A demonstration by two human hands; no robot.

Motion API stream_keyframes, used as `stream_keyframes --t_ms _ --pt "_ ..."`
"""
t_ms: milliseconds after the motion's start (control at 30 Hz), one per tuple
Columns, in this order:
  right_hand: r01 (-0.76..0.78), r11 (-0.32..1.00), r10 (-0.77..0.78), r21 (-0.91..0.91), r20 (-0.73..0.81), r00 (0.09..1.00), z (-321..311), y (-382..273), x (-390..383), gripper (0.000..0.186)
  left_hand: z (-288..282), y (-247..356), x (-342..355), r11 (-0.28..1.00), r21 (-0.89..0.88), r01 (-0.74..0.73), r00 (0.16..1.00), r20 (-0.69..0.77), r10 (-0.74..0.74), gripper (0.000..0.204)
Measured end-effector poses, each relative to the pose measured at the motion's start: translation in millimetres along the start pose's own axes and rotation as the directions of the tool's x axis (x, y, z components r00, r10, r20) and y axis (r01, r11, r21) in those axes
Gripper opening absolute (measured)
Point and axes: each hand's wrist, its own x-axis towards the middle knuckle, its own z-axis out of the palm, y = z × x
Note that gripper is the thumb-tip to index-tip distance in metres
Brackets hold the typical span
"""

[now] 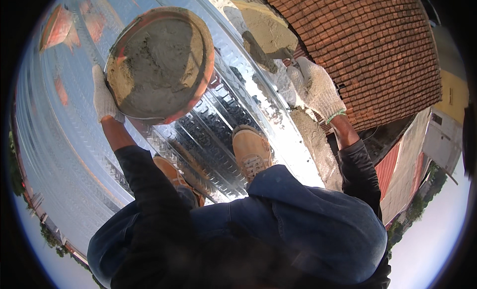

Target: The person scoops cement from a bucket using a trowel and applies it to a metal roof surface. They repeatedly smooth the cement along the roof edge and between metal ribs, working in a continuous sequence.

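Observation:
My left hand (105, 96), in a pale knit glove, grips the left side of a round reddish bucket (210, 65). Wet grey mortar (161, 60) fills the bucket nearly to its rim. At the right, my right hand (319, 85), gloved too, is closed around the handle of a trowel (282, 53), whose blade is partly hidden and hard to tell from the shadow beside it. The trowel lies over a patch of fresh mortar (268, 31) along the roof's edge.
Shiny corrugated metal roofing (64, 135) spreads under the bucket and my shoes (251, 150). A rough mortar strip (318, 145) runs along its right side. Beyond that lies a red tiled roof (367, 50), with a lower drop and buildings (442, 135) farther right.

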Motion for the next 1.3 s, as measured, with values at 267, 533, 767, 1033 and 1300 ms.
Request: stream_keyframes --t_ms 267,533,767,1033,1300 --pt "-0.028 0.998 0.013 0.05 0.278 0.96 3.7 56.5 36.5 0.051 -6.7 -8.2 13.8 0.999 -0.025 -0.028 0.999 0.025 0.028 0.078" --pt "-0.085 0.994 0.052 0.072 0.37 0.927 6.0 81.2 -31.9 0.045 -15.7 -7.1 22.9 0.999 -0.037 -0.012 0.999 0.042 0.014 0.075" --pt "-0.203 0.978 0.208 -0.053 0.364 0.908 21.0 94.0 -94.5 0.048 -6.1 -7.7 10.6 0.99 -0.134 -0.031 0.993 0.111 0.046 0.062" --pt "-0.236 0.969 0.245 -0.077 0.128 0.961 8.5 45.7 -125.1 0.032 9.0 0.8 -16.5 0.976 -0.002 -0.217 0.968 0.128 0.216 0.049" --pt "0.231 0.972 -0.232 -0.04 -0.024 0.972 -64.3 -121.8 -39.1 0.03 16.1 22.1 -51.4 0.938 0.106 -0.331 0.939 0.134 0.316 0.052"
